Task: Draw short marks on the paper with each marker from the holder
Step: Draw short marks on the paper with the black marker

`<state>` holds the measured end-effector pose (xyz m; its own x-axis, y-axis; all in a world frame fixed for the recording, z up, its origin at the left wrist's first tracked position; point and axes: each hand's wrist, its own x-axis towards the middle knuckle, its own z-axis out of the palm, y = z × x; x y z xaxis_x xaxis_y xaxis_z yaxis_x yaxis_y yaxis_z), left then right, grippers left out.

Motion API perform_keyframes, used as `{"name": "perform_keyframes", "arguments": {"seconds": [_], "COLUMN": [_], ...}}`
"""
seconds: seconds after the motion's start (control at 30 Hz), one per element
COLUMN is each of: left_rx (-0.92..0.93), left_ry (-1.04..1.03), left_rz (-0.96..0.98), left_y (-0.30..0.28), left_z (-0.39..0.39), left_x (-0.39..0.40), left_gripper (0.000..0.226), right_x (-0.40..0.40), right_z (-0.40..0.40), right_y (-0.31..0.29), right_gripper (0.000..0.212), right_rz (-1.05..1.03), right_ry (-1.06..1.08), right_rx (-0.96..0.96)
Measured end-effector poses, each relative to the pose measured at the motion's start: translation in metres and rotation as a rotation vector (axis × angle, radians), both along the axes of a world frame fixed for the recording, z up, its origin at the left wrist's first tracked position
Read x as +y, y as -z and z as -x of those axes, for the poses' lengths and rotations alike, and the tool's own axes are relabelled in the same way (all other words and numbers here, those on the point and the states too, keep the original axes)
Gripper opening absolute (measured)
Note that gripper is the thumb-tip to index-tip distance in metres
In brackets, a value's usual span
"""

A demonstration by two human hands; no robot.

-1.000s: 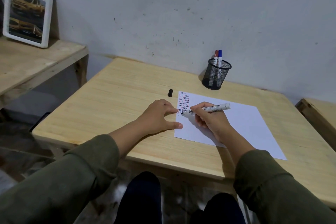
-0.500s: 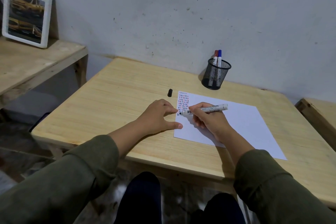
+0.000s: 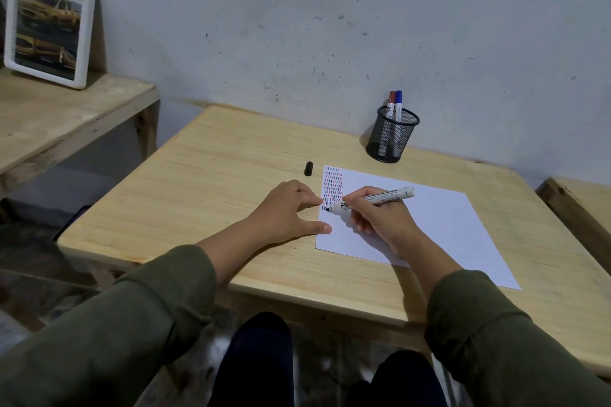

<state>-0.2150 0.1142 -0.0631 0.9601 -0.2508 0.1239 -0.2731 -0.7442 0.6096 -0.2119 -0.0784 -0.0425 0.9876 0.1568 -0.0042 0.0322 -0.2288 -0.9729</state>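
Note:
A white sheet of paper (image 3: 439, 218) lies on the wooden table (image 3: 231, 175), with rows of short red, blue and black marks (image 3: 332, 187) down its left edge. My right hand (image 3: 380, 218) grips an uncapped white marker (image 3: 373, 199), whose dark tip touches the paper just below the marks. Fingers spread, my left hand (image 3: 287, 211) rests flat on the table, its fingertips on the paper's left edge. The marker's black cap (image 3: 308, 168) lies on the table beyond my left hand. A black mesh holder (image 3: 391, 139) at the back holds a red marker (image 3: 391, 102) and a blue marker (image 3: 398, 102).
A lower wooden bench (image 3: 66, 119) at the left carries a white-framed picture (image 3: 49, 23) leaning on the wall. Another wooden surface (image 3: 582, 201) shows at the right edge. The wall runs close behind the table. My knees are under the front edge.
The marker tip has shifted slightly left and down along the bottom row of marks. My left hand has stayed in place.

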Motion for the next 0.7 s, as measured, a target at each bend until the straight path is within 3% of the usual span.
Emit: {"name": "perform_keyframes", "arguments": {"seconds": [0.13,0.27,0.37,0.57,0.7], "left_rx": [0.000,-0.070,-0.162,-0.039,0.017], "left_ry": [-0.006,-0.122,-0.198,-0.264,-0.253], "left_rz": [0.041,0.240,0.187,0.132,0.040], "left_y": [-0.001,-0.008,-0.014,-0.023,-0.022], "left_z": [0.000,-0.007,-0.024,-0.060,-0.072], "left_x": [-0.001,0.001,0.001,-0.005,-0.010], "left_gripper": [0.061,0.044,0.036,0.041,0.031], "right_x": [0.000,-0.004,-0.006,-0.014,-0.021], "right_z": [-0.002,-0.011,-0.019,-0.032,-0.043], "right_y": [0.000,-0.003,-0.011,-0.023,-0.026], "right_gripper": [0.009,0.012,0.016,0.015,0.015], "right_rz": [-0.106,-0.173,-0.227,-0.274,-0.283], "right_ry": [0.036,0.050,0.049,0.055,0.068], "right_rx": [0.012,-0.007,-0.016,-0.020,-0.016]}}
